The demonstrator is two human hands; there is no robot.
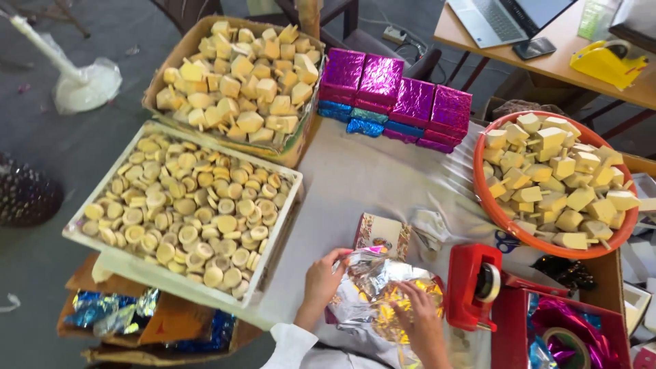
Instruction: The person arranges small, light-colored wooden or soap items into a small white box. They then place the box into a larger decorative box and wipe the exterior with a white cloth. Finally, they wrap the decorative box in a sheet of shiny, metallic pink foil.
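My left hand [321,277] and my right hand [418,316] both grip a crumpled sheet of silver and gold foil [372,287] on the white-covered table [355,178], close to the front edge. The left fingers pinch the foil's upper left corner; the right hand presses on its lower right part. A small patterned box [381,234] lies just beyond the foil. A red tape dispenser [475,283] stands right of my right hand.
A white tray of round wooden discs [188,212] sits at left, a cardboard box of wooden blocks [236,78] behind it. Purple and blue foil-wrapped boxes [396,99] line the back. An orange bowl of blocks [553,181] stands at right. A laptop [502,17] rests on a far desk.
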